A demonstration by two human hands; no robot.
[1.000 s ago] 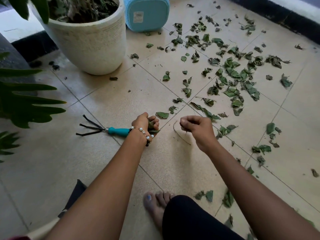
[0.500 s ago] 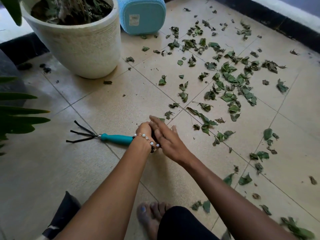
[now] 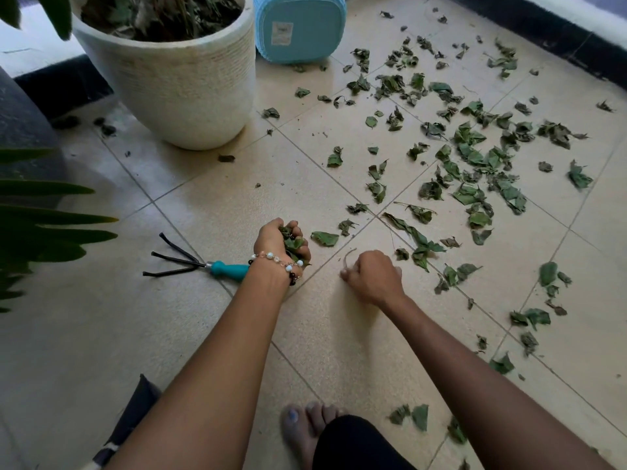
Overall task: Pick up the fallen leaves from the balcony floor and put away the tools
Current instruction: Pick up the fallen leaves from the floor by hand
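We're early in the cleanup. Hand rake (image 3: 200, 264) lies on the floor, not put away. Left hand (image 3: 281, 240) grips a wad of picked leaves. Right hand (image 3: 371, 278) pinches a thin stem (image 3: 346, 257) off the tile. Most leaves (image 3: 475, 157) are scattered right. White pot (image 3: 183, 96) holds plant debris; blue container's (image 3: 300, 28) contents can't be seen.

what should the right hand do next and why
Probably pinch up the thin stem at the right hand fingertips and pass it to the left hand, which already holds a bunch of leaves; many leaves remain beyond.
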